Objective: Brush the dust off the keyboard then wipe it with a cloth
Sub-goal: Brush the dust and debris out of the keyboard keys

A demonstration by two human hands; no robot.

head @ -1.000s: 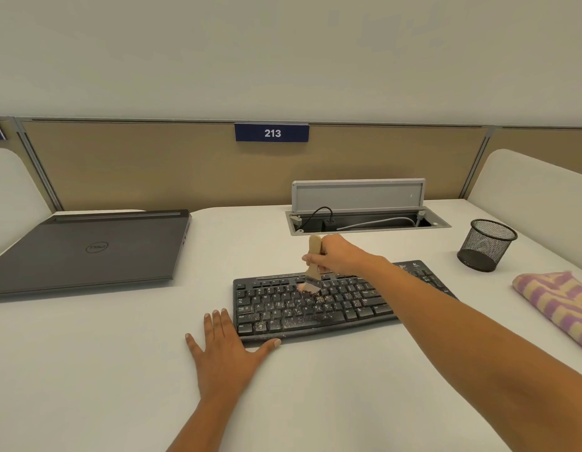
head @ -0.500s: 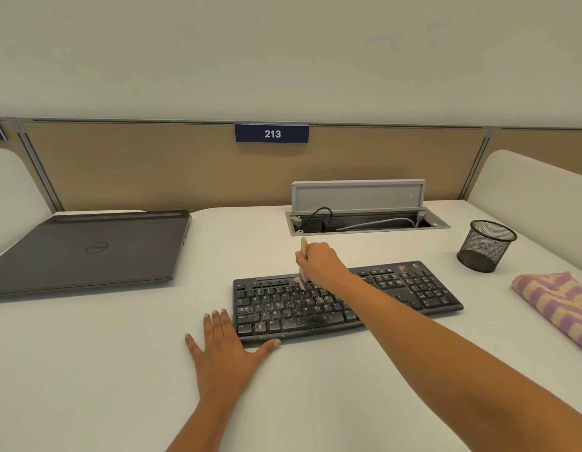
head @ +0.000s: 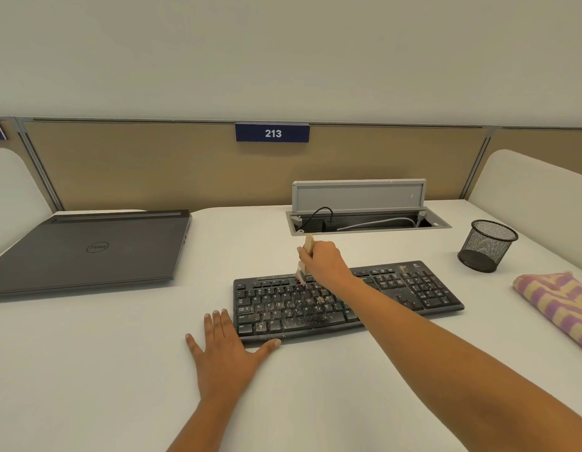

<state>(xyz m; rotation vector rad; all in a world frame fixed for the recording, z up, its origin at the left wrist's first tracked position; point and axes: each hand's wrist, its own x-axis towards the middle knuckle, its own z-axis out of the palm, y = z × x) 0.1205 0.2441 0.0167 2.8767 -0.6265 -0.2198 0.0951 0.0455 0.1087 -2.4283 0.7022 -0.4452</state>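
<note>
The black keyboard (head: 283, 308) lies mid-way across the tabletop (head: 120, 353), with dust thick on its left and centre keys. The right hand (head: 322, 262) grips the brush (head: 308, 243), bristles on the top row. The left hand (head: 224, 347) lies spread flat, thumb against the front edge. Short strokes along each row toward one edge should clear it best. The striped cloth (head: 557, 305) lies well to the right.

— Lighting?
— Bright, even, diffuse from overhead; soft shadows beneath the front edges of the keyboard (head: 397, 295) and laptop (head: 87, 249).
— Sharpness?
— Fair at centre; wide-angle bowing toward left and right frame edges.
</note>
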